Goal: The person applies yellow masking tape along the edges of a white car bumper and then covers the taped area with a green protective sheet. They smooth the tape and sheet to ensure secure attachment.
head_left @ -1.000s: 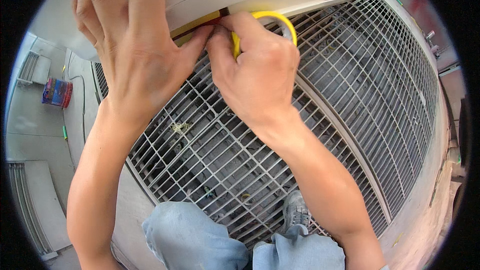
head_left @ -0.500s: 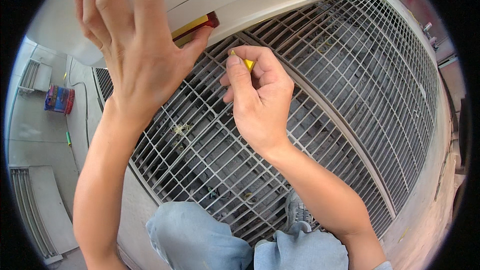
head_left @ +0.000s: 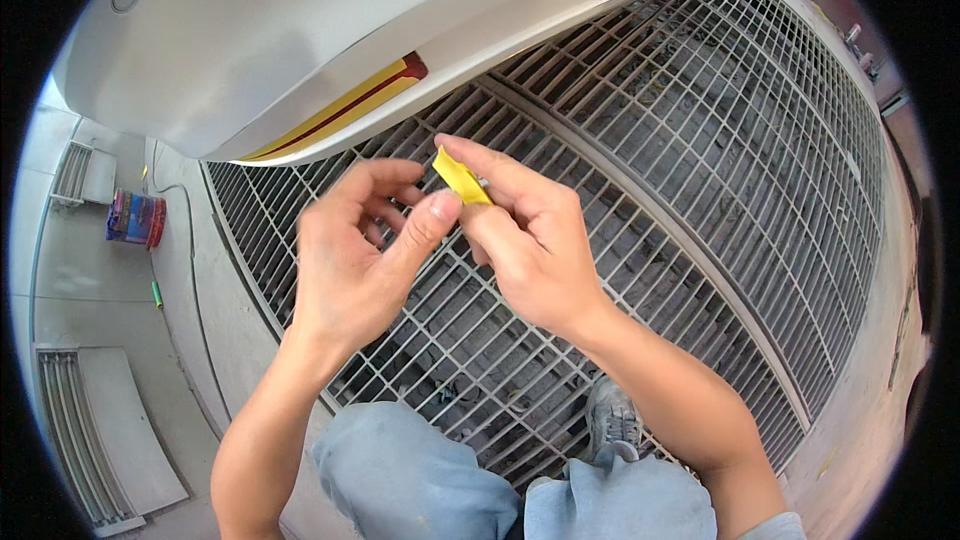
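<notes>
A short, folded piece of yellow tape (head_left: 462, 178) is pinched between the thumb and fingers of my right hand (head_left: 535, 240), above the floor grating. Just to its left is my left hand (head_left: 360, 250), its fingers curved and apart and its thumb tip at the tape's lower edge. Whether that thumb touches the tape I cannot tell. Beyond both hands, a white car bumper (head_left: 290, 30) curves over the grating. Low on it sits a narrow dark red strip (head_left: 350, 112) bordered by yellow tape (head_left: 330, 112).
Under me lies a metal floor grating (head_left: 690, 270) with a dark pit below. My bent knees and one grey shoe (head_left: 612, 420) are at the near edge. On the left are a printed bucket (head_left: 135, 218), a thin cable (head_left: 190, 260) and a ribbed panel (head_left: 95, 440).
My left hand has come down from the bumper to beside my right hand, uncovering the taped red strip. My right hand has moved slightly nearer, still holding the yellow tape.
</notes>
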Tool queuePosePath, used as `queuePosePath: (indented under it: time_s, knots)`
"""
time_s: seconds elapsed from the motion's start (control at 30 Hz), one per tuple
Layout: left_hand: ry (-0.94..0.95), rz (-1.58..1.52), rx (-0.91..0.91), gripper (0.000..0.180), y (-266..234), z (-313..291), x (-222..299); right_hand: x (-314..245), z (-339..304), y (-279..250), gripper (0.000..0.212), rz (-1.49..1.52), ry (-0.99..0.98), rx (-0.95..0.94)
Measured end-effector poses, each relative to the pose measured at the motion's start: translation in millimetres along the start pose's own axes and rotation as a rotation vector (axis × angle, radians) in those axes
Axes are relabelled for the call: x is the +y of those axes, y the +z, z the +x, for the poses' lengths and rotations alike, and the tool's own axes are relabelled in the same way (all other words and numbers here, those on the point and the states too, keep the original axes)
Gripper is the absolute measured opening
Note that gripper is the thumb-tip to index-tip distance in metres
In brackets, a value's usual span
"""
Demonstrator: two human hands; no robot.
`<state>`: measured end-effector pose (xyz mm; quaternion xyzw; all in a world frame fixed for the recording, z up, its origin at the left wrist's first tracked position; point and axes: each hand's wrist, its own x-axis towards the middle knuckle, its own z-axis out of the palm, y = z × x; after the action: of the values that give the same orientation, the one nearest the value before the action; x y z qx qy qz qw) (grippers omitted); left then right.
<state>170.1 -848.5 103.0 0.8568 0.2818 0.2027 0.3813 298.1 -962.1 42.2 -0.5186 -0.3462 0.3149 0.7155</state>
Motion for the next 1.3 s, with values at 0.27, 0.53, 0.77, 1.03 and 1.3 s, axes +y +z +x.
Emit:
queuePosePath:
  time_s: [0.27, 0.53, 0.77, 1.03, 1.3]
  knots:
    - [-0.168, -0.452, -0.135, 0.027, 15.3, -6.5, -11.5, -0.9, -18.9, -10.0, 0.059, -0.030, 0.092, -0.071]
    - [0.239, 0.219, 0.123, 0.014, 5.2, -2.9, -4.3, 5.0, -12.9, -10.0, 0.020, -0.313, 0.095, -0.174]
    - [0.023, -0.051, 0.303, 0.016, 7.8, 3.2, 6.8, 26.7, 6.2, -7.7, 0.048, 0.110, 0.320, 0.229]
    - [0.090, 0.150, 0.321, 0.018, 9.0, 15.2, 13.8, 14.5, 22.6, 20.8, 0.020, 0.685, 0.235, 0.070]
    - [0.828, 0.926, 0.578, 0.084, -26.5, 38.5, 14.0, -3.4, 52.4, 41.7, 0.020, 0.795, 0.183, 0.245]
